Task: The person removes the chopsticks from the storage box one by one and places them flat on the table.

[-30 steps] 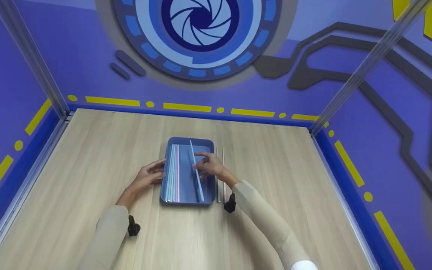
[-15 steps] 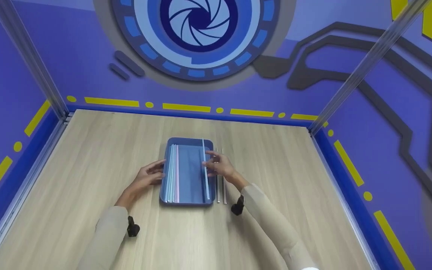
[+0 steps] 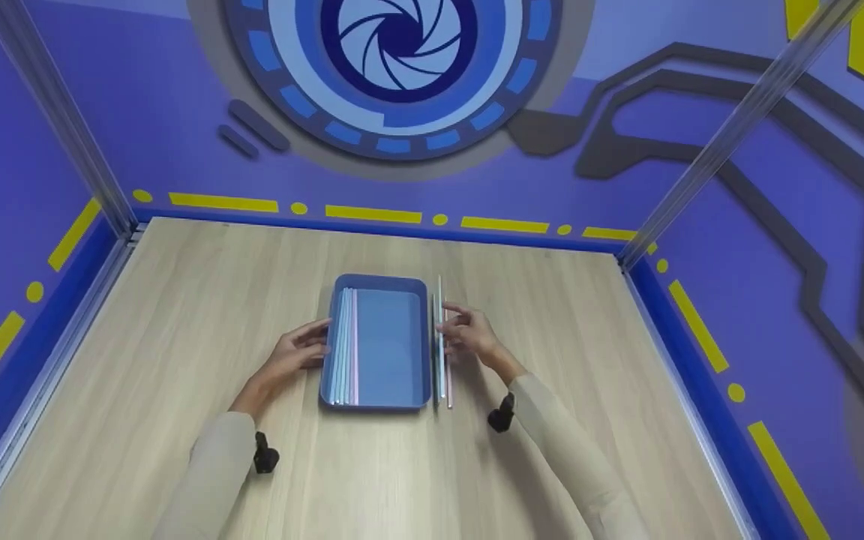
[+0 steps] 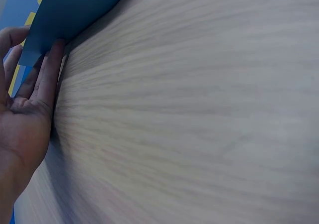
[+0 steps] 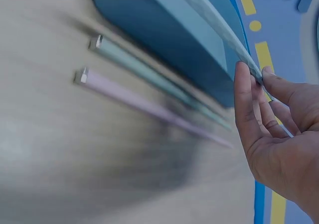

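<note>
A blue rectangular tray lies on the wooden table, with several pale blue chopsticks and a pink chopstick along its left side. My left hand rests its fingers against the tray's left wall; the left wrist view shows fingertips touching the outer wall. Just beyond the right wall, my right hand pinches a light blue chopstick between thumb and fingers, raised above the table. Below it lie a mint chopstick and a pinkish-lilac chopstick, both with silvery square ends.
The wooden table extends around the tray. Blue-purple panels with yellow markings enclose the back and sides, with metal posts at the corners. A black wrist camera hangs from the right sleeve.
My right hand has carried the light blue chopstick rightward, from above the tray to over the chopsticks beside it. My left hand and the tray have stayed in place.
</note>
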The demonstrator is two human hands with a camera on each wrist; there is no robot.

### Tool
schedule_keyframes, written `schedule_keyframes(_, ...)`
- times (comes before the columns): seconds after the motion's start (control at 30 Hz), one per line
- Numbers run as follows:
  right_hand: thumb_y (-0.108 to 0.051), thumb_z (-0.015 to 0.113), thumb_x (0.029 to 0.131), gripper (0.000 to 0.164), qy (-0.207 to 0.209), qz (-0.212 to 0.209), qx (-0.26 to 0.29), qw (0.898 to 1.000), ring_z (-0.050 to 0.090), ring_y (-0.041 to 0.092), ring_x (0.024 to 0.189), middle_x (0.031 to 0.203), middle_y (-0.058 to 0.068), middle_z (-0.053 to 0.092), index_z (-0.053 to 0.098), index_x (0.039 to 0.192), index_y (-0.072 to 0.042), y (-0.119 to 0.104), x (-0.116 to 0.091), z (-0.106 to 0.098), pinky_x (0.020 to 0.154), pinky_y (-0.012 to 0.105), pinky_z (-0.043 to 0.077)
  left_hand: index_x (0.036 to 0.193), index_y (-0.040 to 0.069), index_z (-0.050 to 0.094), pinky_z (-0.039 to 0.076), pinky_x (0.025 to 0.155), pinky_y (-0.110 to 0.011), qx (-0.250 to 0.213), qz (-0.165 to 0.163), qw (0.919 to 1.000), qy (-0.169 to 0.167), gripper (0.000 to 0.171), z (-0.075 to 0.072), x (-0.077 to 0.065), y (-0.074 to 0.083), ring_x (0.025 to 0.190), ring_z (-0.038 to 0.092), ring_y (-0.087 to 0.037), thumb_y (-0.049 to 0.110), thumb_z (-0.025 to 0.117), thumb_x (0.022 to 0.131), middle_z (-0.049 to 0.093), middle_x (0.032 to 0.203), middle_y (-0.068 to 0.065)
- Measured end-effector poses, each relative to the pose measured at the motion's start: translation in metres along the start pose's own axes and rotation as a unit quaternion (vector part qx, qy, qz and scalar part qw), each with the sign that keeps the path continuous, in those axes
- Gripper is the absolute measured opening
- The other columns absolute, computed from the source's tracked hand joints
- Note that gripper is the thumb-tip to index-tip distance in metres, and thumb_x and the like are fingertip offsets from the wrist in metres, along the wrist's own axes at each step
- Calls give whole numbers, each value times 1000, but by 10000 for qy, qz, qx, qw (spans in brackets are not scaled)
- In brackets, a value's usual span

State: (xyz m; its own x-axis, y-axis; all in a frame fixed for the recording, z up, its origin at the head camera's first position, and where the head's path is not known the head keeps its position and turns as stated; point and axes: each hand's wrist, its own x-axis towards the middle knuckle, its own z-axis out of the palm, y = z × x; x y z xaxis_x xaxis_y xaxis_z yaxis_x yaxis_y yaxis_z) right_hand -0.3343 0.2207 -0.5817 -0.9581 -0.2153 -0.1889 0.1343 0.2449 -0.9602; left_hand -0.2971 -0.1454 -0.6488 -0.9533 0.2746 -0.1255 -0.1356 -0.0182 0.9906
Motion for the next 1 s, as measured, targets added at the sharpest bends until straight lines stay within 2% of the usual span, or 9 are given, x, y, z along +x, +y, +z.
schedule_keyframes(0.17,2,67,94,57,144,43,-150,9998,70,16,69,97,18,70,48,147,6,11,-3,-13,73,50,66,156,6,41,58,102,-38,64,2,10000,6,62,0,0,0,134,54,-36,5,63,98,48,152,-25)
schedule_keyframes(0.23,2,66,94,57,108,76,-223,9997,72,22,73,103,29,70,46,147,8,12,-6,-17,74,53,65,155,7,42,58,103,-39,92,-35,9999,22,62,1,0,0,135,53,-37,5,63,98,49,151,-25)
schedule_keyframes(0.3,1,67,94,58,125,133,-330,9993,72,22,75,109,32,69,45,148,8,17,-7,-20,76,54,65,155,8,42,58,103,-38,118,-62,9999,21,61,1,0,0,135,53,-37,5,63,98,49,152,-25)
schedule_keyframes(0.4,0,68,94,57,217,177,-555,9981,72,24,77,109,31,67,48,148,5,23,-6,-23,75,52,65,155,8,43,58,103,-37,97,-84,9999,37,61,1,-1,0,136,53,-37,5,63,98,48,153,-24)
schedule_keyframes(0.5,-1,69,94,55,349,148,-847,9957,69,20,75,105,21,68,52,147,0,33,-3,-26,68,40,66,155,8,42,58,102,-37,101,-59,9999,36,61,1,-1,0,135,53,-37,6,63,98,47,154,-24)
schedule_keyframes(0.63,-1,68,94,55,370,122,-1161,9925,66,19,76,102,17,69,52,147,0,42,-3,-29,63,30,63,155,8,43,58,101,-36,143,-31,9999,50,61,1,-1,0,135,53,-37,6,63,98,46,154,-24)
schedule_keyframes(0.83,-1,68,95,51,335,-71,-1677,9852,66,19,75,98,21,73,54,144,4,45,0,-28,61,23,57,155,7,42,60,97,-32,-14,-50,10000,39,62,2,-1,0,132,56,-32,3,63,97,47,153,-24)
schedule_keyframes(1.0,-1,69,94,48,416,139,-1717,9842,68,18,71,96,21,75,58,142,0,37,2,-24,59,25,59,155,6,42,60,94,-30,-101,12,9999,49,62,2,-1,0,126,59,-25,3,63,97,49,151,-25)
